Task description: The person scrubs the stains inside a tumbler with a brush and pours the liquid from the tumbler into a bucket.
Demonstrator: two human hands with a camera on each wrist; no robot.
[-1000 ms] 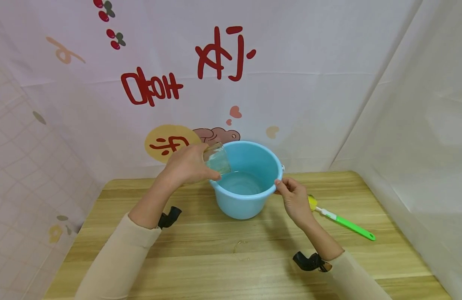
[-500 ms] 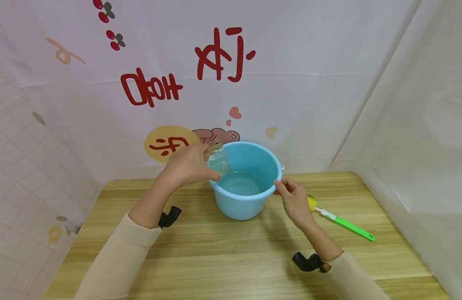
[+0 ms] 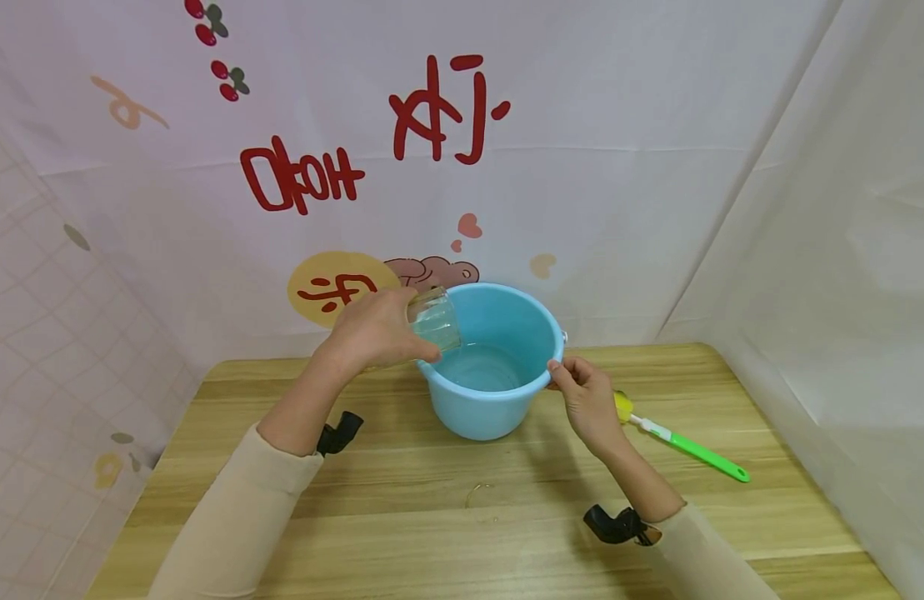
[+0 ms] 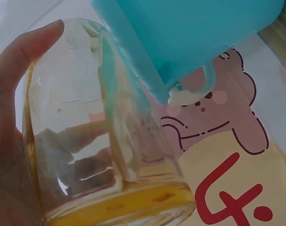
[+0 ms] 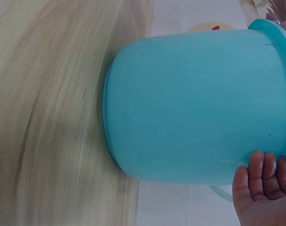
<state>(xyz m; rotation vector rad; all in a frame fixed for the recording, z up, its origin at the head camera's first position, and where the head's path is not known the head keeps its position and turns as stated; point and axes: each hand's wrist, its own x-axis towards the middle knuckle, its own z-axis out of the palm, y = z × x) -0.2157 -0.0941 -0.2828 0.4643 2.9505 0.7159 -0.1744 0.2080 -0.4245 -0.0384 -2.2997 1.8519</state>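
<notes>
My left hand [image 3: 377, 330] grips a clear drinking glass [image 3: 435, 322], tilted with its mouth over the left rim of a light blue bucket [image 3: 480, 415]. In the left wrist view, the glass [image 4: 82, 136] shows an amber-tinted thick base, and the thumb lies along its side near the mouth. Clear liquid [image 3: 482, 368] stands in the bucket's bottom. At the bucket's right side, my right hand [image 3: 591, 402] pinches the rim, thumb on top. The right wrist view has that hand's fingers [image 5: 271, 176] curled under the rim against the outer wall; the thumb is hidden there.
A cleaning brush [image 3: 690, 447] with a green handle and yellow head lies right of the bucket on the wooden table [image 3: 402, 533]. A small wet mark [image 3: 476, 493] shows in front of the bucket. A printed white curtain [image 3: 619, 208] hangs close behind.
</notes>
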